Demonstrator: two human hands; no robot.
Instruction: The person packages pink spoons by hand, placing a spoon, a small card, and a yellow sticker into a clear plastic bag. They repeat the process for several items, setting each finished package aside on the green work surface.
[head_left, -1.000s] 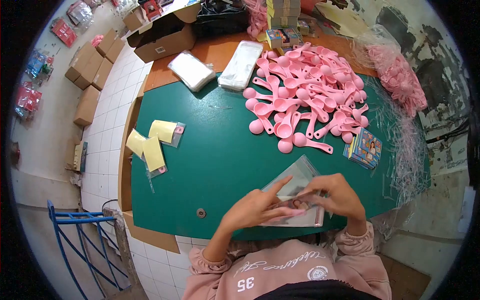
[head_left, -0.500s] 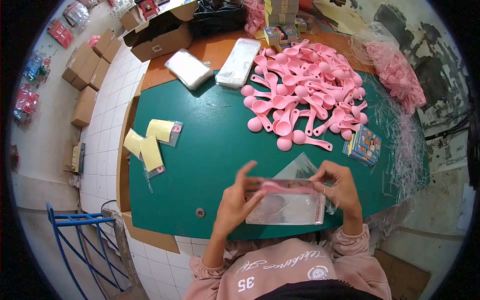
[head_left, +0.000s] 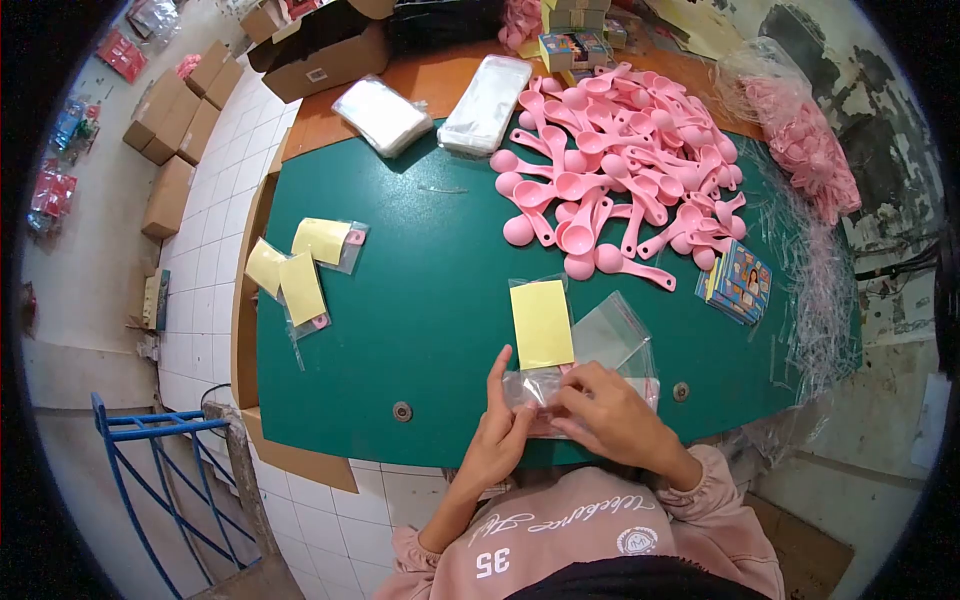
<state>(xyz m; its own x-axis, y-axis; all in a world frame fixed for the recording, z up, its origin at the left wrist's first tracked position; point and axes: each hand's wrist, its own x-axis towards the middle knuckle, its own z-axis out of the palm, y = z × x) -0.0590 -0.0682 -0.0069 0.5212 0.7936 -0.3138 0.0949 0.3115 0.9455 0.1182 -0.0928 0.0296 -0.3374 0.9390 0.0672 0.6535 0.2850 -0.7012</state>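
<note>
A clear plastic bag with a yellow card (head_left: 543,325) inside lies at the front of the green table, its lower end towards me. A bit of pink spoon shows beneath the card's lower edge. My left hand (head_left: 492,435) holds the left side of the bag's lower end at the thumb, its index finger stretched upward. Fingertips of my right hand (head_left: 615,415) pinch the crinkled plastic at the same end, hiding part of it. Under and beside my right hand, other clear bags (head_left: 612,335) lie flat.
Pink spoons (head_left: 620,170) form a big pile at the back right, with a stack of printed cards (head_left: 740,283) beside it. Filled bags with yellow cards (head_left: 303,290) lie at left. Stacks of clear bags (head_left: 485,105) stand behind. Loose plastic wrap (head_left: 815,290) trails along the right edge.
The bag has been turned and laid down, so its yellow card now faces up. My right hand has moved left to the bag's lower end, beside my left hand.
</note>
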